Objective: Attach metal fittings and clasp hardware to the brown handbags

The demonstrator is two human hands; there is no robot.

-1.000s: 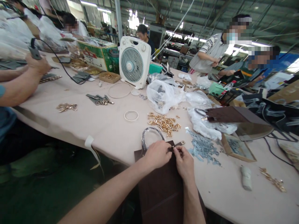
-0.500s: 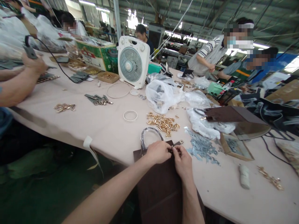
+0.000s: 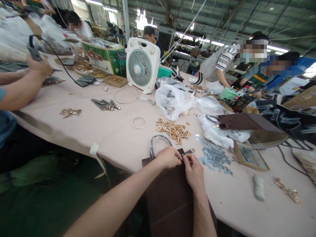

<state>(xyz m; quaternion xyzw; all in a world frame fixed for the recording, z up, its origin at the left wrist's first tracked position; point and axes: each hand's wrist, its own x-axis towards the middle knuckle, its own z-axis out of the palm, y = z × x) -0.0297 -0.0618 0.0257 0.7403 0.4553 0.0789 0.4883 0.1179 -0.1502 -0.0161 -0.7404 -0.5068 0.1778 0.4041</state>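
A dark brown bag (image 3: 170, 197) hangs over the near edge of the table. My left hand (image 3: 168, 157) and my right hand (image 3: 194, 171) meet at its top edge, fingers pinched together on a small gold fitting (image 3: 183, 159). A wrapped bag handle (image 3: 158, 143) loops up behind my left hand, and a brown strap tab (image 3: 189, 151) pokes out just past my fingers. A heap of gold metal fittings (image 3: 174, 129) lies a little beyond the bag. A pile of grey metal plates (image 3: 214, 157) sits to the right of my right hand.
A white box fan (image 3: 141, 64) stands mid-table beside a green carton (image 3: 103, 59). Clear plastic bags (image 3: 172, 100), a second brown bag (image 3: 244, 122), tape rings (image 3: 138, 122) and a shallow cardboard tray (image 3: 250, 157) lie around. A person's arm (image 3: 22, 89) holds a corded tool at left. Other people work at the far side.
My hands stay pinched at the bag's top edge with only slight shifts. The person in the striped top across the table has bent lower.
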